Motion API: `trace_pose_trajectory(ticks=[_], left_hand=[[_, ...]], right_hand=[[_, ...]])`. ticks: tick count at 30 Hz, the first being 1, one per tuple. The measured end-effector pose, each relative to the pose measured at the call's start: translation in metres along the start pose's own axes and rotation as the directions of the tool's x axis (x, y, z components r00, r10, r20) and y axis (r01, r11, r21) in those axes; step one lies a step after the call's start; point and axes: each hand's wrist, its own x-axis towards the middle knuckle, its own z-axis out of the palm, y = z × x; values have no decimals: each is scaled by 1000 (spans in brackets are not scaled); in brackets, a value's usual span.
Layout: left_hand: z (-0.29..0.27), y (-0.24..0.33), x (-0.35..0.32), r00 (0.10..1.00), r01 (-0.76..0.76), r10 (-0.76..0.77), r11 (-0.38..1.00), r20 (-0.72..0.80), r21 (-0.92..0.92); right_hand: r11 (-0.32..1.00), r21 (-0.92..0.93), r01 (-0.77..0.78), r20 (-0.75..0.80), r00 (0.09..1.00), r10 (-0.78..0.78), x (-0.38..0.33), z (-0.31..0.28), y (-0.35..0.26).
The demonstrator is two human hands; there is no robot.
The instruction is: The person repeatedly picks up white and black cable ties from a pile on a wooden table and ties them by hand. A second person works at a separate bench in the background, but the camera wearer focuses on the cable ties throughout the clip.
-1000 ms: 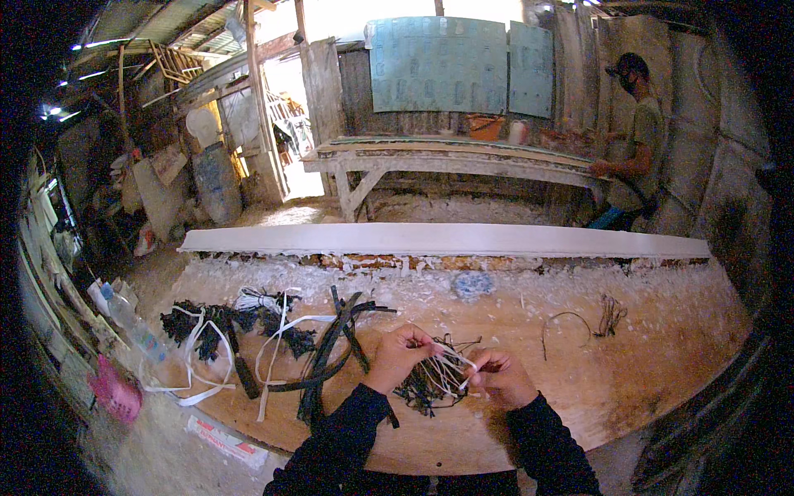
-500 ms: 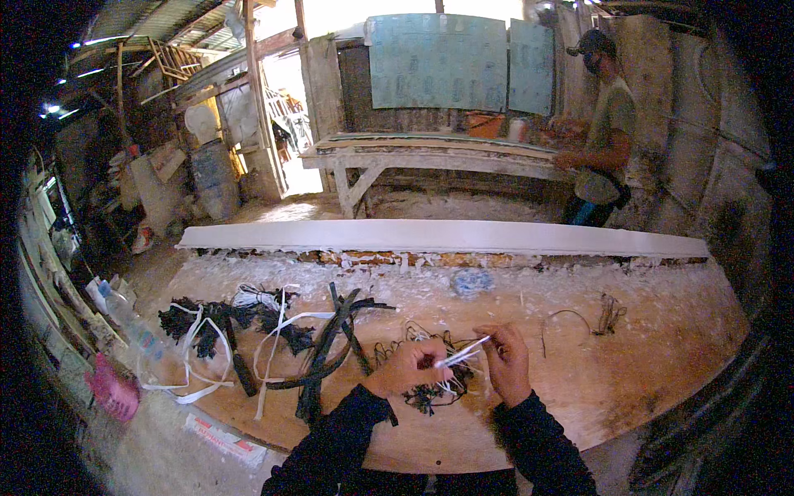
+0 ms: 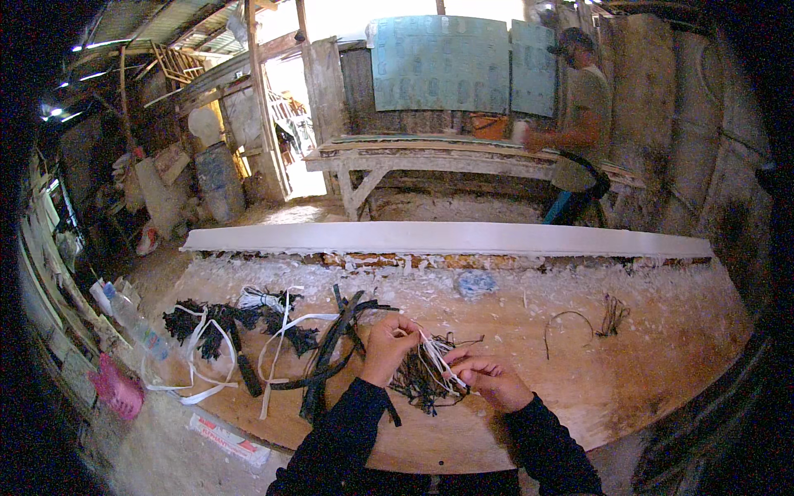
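Observation:
Above the wooden tabletop (image 3: 571, 397), my left hand (image 3: 387, 350) pinches one end of a few thin white cords (image 3: 435, 357). Lower down the same cords, my right hand (image 3: 495, 382) has its thumb and fingers closed on them. Between and beneath both hands lies a tangled pile of thin black cords (image 3: 420, 390), partly hidden by them. Left of my left hand are thick black strips (image 3: 314, 388), crossing one another, and loops of flat white strap (image 3: 197, 347). Farther left sit frayed black bunches (image 3: 184, 321) and a small white cord bundle (image 3: 258, 298).
A long white board (image 3: 447, 240) spans the table's far edge. Crumpled blue plastic (image 3: 476, 284) and a dark wiry bunch (image 3: 612, 316) lie on the tabletop. A clear bottle (image 3: 136, 322) and pink basket (image 3: 116, 388) stand at left. Beyond, a person (image 3: 587, 116) works at another bench (image 3: 430, 157).
The white cords have swung from sloping sideways to hanging down between my hands. My left hand rose slightly leftward; my right hand dropped lower. The person at the far bench leaned leftward.

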Motion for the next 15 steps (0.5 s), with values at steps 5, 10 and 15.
trace_pose_trajectory(ticks=[5, 10, 15], left_hand=[[8, -7, -2, 993, 35, -37, 999, 114, 15], [14, -8, -7, 962, -58, 0, 977, 273, 207], [17, 4, -14, 874, -50, 0, 995, 486, 90]], right_hand=[[999, 52, 10, 12, 1000, -10, -3, -7, 4], [993, 115, -40, -132, 990, 55, -6, -8, -1], [997, 81, 3, -356, 934, 26, 1, -15, 0]])
